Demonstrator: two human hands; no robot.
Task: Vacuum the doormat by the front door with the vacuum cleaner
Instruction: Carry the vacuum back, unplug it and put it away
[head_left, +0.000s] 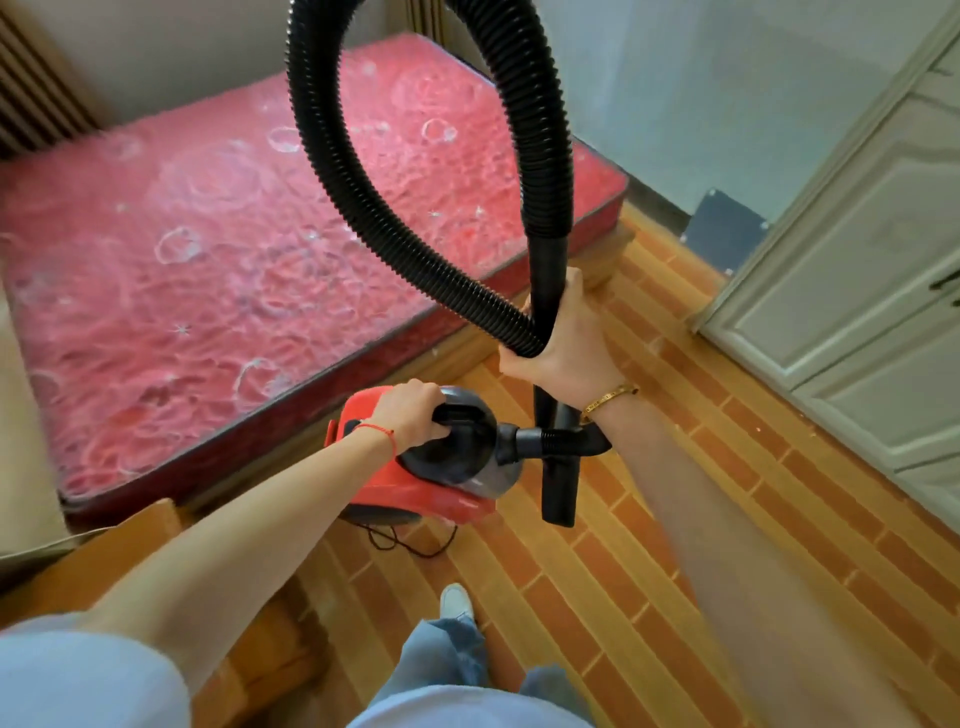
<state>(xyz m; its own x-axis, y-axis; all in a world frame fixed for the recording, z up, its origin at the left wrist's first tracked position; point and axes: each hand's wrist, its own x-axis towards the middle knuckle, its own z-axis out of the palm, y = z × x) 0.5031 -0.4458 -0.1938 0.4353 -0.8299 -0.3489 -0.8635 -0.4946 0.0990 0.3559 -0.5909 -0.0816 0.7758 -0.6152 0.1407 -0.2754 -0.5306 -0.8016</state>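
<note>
One vacuum cleaner (415, 467) shows, a red canister with a dark grey top, hanging just above the floor beside the bed. Two hands are on it. The left hand (410, 415) is curled around the black carry handle on the canister's top, fingers wrapped under the bar. The right hand (556, 338) is clenched around two parts at once: a bend of the hose (332, 171) and the rigid black tube (550, 260). The one ribbed black hose leaves the canister's front socket, passes behind the right wrist, and rises in a big loop whose top is cut off by the upper edge of the view. One flat black nozzle (561, 483) hangs below the right hand, pointing down at the floor.

The left wrist carries one red string (376, 431); the right wrist carries one gold bracelet (608, 397). A thin black cord (410, 543) trails under the canister, mostly hidden by it.

One mattress (208, 260), red with pale circles, lies on a wooden bed frame, cut off at the left. Pale cabinet doors (857, 286) stand at the right, and the floor (675, 519) is orange brick-patterned tile. One shoe (456, 600) pokes from one jeans leg (447, 654); the other foot is hidden. No doormat or front door can be made out from here.
</note>
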